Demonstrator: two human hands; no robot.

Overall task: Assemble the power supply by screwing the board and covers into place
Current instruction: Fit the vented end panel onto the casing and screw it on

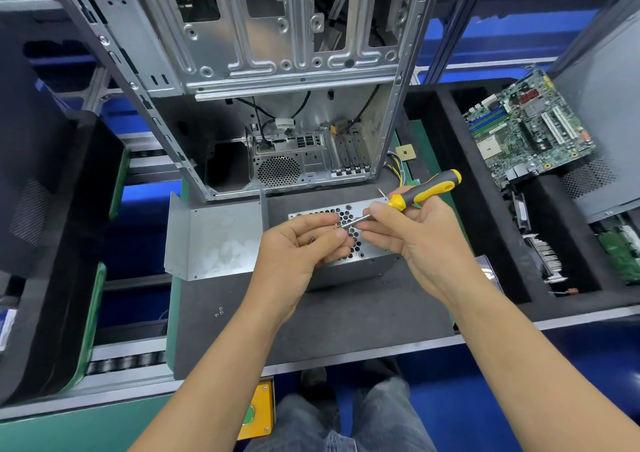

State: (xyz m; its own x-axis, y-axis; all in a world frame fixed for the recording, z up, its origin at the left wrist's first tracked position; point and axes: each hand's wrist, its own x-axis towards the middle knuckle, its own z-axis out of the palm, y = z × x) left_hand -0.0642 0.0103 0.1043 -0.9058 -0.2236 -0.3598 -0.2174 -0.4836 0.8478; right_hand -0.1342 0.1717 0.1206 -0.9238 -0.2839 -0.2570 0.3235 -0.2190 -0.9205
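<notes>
Yellow-handled screwdriver (420, 191) gripped by right hand (412, 240) — shaft angled near-left to tip, where left hand (304, 247) pinches a screw (337, 227) — above power supply (363, 240).

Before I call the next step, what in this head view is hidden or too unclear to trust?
- Screwdriver tip: covered by left hand fingertips; a screw there cannot be confirmed.
- Power supply perforated face: partly behind both hands, so its screw holes are hidden; right hand grips the screwdriver.
- Small screws on the mat: too small to count.
- Computer case: cut off by the top edge.
</notes>
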